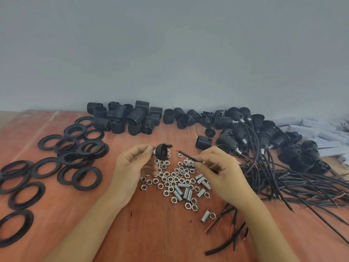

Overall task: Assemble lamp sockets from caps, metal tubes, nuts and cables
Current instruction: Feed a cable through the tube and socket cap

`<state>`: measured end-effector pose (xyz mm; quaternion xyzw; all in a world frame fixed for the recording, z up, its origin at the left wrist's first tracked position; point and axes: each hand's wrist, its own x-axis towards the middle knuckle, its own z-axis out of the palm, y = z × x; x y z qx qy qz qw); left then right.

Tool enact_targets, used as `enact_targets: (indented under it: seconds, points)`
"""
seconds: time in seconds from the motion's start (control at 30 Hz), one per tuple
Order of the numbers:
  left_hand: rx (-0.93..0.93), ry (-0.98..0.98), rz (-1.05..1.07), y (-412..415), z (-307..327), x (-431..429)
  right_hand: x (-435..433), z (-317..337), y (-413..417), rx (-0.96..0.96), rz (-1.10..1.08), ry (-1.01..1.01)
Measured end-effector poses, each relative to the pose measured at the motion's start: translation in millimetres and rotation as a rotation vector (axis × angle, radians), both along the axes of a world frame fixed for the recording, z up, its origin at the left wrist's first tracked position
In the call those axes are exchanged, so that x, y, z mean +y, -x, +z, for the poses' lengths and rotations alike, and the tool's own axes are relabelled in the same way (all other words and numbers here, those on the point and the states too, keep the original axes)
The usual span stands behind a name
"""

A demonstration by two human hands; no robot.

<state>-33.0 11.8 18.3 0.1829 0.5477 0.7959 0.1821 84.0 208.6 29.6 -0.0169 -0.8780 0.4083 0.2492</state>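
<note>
I see the left hand (132,163) pinching a black cap (162,152) between thumb and fingertips, over the far edge of the nuts (170,179) scattered mid-table. The right hand (217,167) pinches a black cable (186,156) whose bared tip points left at the cap, near it but apart. I find metal tubes (186,192) among the nearer nuts, black rings (75,148) spread to the left, and loose cables (302,188) piled to the right.

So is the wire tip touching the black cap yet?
Apart. The head view shows a clear gap between the cable tip and the cap in the left hand.
</note>
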Motion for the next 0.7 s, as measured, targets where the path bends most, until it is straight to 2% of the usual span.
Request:
enact_targets:
  seconds: [0.13, 0.3, 0.53, 0.63, 0.7]
  points:
    - [0.006, -0.009, -0.067, -3, 2, 0, -7, -3, 4, 0.029, 0.018, -0.104]
    - [0.022, 0.003, -0.094, -5, 3, 1, -10, -4, 4, 0.003, 0.002, -0.114]
    - [0.244, 0.18, 0.004, -4, 1, -1, -15, -7, 5, -0.011, -0.03, -0.165]
    - [0.336, 0.255, -0.046, -5, -2, 1, -19, -8, 7, 0.023, -0.035, -0.175]
    - [0.337, 0.248, -0.102, -7, -2, 1, -24, -9, 9, 0.049, -0.011, -0.103]
